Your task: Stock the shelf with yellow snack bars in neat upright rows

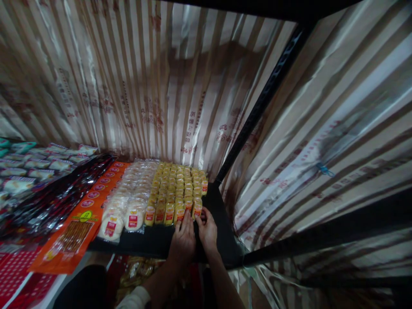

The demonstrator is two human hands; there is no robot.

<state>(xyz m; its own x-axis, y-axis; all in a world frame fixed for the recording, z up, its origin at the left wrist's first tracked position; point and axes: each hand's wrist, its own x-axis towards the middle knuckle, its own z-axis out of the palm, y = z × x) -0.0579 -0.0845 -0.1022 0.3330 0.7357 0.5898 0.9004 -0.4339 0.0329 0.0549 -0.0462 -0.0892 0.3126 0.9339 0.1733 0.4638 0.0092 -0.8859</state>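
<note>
Head: yellow packet [197, 206] against right grip [208, 230]

Above the yellow packs [175, 180], at lower centre, the air is open up toward the beam [270, 9] along the top edge. A bare strip of shelf [222, 231] gives room right of the packs, bounded by the post [260, 105] slanting to the upper right and the rail [322, 234] at lower right. The wall [128, 86] shuts off the back. The left hand [185, 234] and right hand [207, 229] occupy the approach at lower centre. To the left, crackers [111, 227] and an orange bag [75, 231] crowd sideways passage.
</note>
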